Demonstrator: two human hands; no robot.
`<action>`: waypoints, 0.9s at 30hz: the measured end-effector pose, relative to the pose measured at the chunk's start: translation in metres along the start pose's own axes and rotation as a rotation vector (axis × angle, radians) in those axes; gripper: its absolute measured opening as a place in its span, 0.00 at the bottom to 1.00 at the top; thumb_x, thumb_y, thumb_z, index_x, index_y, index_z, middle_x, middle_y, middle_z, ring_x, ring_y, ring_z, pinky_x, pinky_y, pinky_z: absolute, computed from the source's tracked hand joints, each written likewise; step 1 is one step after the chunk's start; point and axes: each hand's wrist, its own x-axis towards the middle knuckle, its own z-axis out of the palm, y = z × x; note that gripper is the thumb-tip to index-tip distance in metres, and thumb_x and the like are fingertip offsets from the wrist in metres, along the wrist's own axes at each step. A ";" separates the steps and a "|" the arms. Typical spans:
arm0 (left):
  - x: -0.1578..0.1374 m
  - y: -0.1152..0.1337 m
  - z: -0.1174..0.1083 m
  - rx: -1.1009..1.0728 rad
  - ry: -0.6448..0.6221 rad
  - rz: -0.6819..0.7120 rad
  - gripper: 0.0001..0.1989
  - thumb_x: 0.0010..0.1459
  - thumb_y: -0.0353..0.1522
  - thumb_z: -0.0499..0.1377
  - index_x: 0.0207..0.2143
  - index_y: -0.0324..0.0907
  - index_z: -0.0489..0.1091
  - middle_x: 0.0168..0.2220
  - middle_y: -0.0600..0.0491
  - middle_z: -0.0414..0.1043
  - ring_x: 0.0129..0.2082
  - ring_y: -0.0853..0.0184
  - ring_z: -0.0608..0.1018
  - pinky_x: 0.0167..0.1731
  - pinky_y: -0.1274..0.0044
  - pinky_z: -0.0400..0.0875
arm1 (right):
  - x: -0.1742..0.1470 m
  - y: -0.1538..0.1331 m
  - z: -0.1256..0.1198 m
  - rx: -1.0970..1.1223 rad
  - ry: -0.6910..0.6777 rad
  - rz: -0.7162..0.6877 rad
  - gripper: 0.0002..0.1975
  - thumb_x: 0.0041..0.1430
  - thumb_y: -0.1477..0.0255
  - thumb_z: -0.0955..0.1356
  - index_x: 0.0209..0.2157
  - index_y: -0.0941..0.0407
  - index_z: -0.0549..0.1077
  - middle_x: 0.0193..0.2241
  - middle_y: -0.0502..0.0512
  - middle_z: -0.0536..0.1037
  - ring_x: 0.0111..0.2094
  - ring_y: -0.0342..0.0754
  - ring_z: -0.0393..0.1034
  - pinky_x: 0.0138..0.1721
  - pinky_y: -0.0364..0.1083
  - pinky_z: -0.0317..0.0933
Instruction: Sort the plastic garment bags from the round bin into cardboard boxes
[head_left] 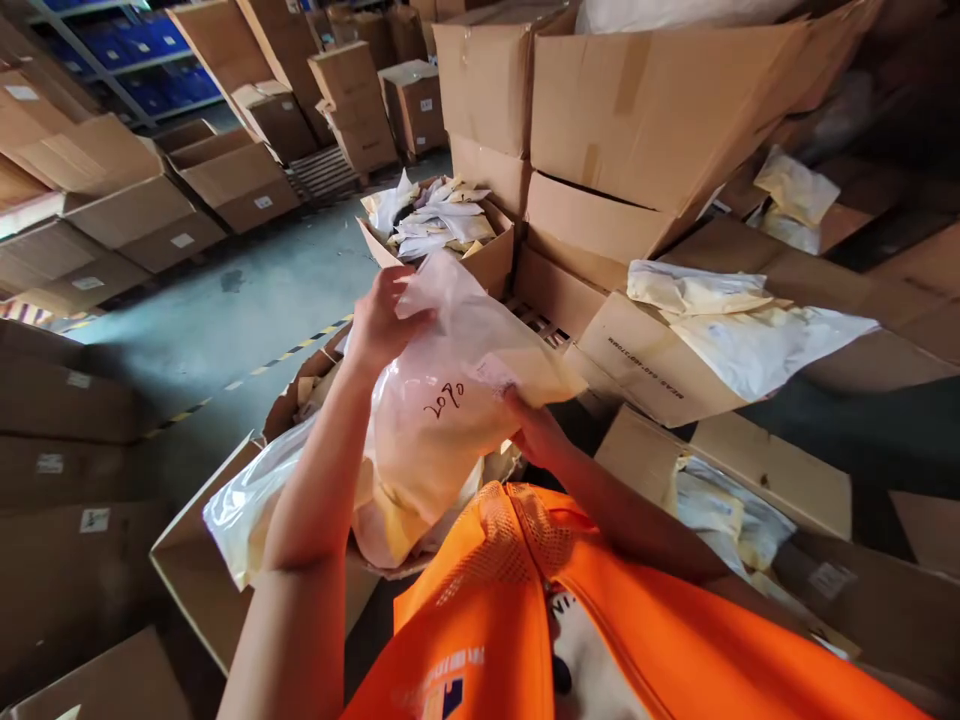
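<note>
A translucent plastic bag (pixel 420 400) with dark handwritten digits and a small pale label hangs between my two hands, over an open carton (pixel 202 560). My left hand (pixel 386 318) is closed on its upper left edge, fingers curled round the plastic. On the right side, beside the label, my right hand (pixel 534 428) pinches the bag; its fingertips are partly hidden. What the bag contains looks yellowish but cannot be made out. Another plastic bag (pixel 259 495) lies over the carton's left rim, under my left forearm.
Beyond my hands stands a box full of bagged items (pixel 442 225). Tall stacked cartons (pixel 645 110) rise at the back right. More bags (pixel 750 330) lie on cartons to the right. Closed boxes (pixel 67 480) line the left, and a striped floor line (pixel 277 358) crosses the floor.
</note>
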 end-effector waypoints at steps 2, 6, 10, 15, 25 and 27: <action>-0.005 0.014 -0.005 0.140 0.074 0.081 0.33 0.46 0.35 0.72 0.55 0.45 0.66 0.52 0.46 0.76 0.52 0.54 0.78 0.54 0.61 0.73 | -0.003 0.005 0.002 0.056 0.003 -0.031 0.33 0.38 0.56 0.82 0.45 0.53 0.74 0.41 0.54 0.83 0.52 0.59 0.75 0.49 0.55 0.74; -0.040 0.038 -0.017 0.250 0.232 0.113 0.32 0.53 0.37 0.69 0.59 0.47 0.63 0.59 0.45 0.71 0.58 0.54 0.74 0.58 0.60 0.70 | -0.004 -0.003 -0.006 0.112 -0.068 -0.050 0.39 0.35 0.49 0.81 0.48 0.52 0.72 0.44 0.55 0.82 0.59 0.60 0.71 0.54 0.57 0.72; -0.074 0.044 -0.011 0.279 0.325 0.021 0.31 0.54 0.38 0.69 0.59 0.47 0.64 0.59 0.45 0.71 0.58 0.53 0.74 0.57 0.59 0.71 | 0.002 -0.017 -0.018 0.113 -0.060 -0.090 0.37 0.40 0.47 0.79 0.48 0.52 0.72 0.47 0.55 0.81 0.62 0.60 0.68 0.55 0.57 0.72; -0.098 0.039 0.004 0.281 0.428 -0.126 0.32 0.53 0.40 0.70 0.59 0.46 0.67 0.58 0.45 0.71 0.60 0.50 0.72 0.62 0.54 0.65 | 0.013 -0.033 -0.030 0.103 -0.081 -0.114 0.35 0.47 0.48 0.76 0.52 0.52 0.70 0.51 0.56 0.80 0.63 0.59 0.65 0.54 0.56 0.73; -0.134 -0.004 0.069 -0.737 0.176 -0.941 0.38 0.40 0.48 0.74 0.53 0.47 0.71 0.54 0.44 0.75 0.58 0.47 0.75 0.57 0.57 0.74 | 0.045 -0.058 -0.061 0.054 -0.130 0.049 0.40 0.42 0.49 0.79 0.54 0.52 0.71 0.53 0.57 0.79 0.60 0.61 0.70 0.51 0.55 0.74; -0.154 -0.008 0.084 -0.854 0.200 -0.996 0.34 0.39 0.48 0.74 0.49 0.48 0.75 0.51 0.45 0.77 0.60 0.44 0.73 0.56 0.56 0.74 | 0.051 -0.059 -0.065 -0.007 -0.140 0.129 0.38 0.41 0.51 0.80 0.52 0.53 0.72 0.52 0.58 0.79 0.58 0.62 0.72 0.51 0.55 0.74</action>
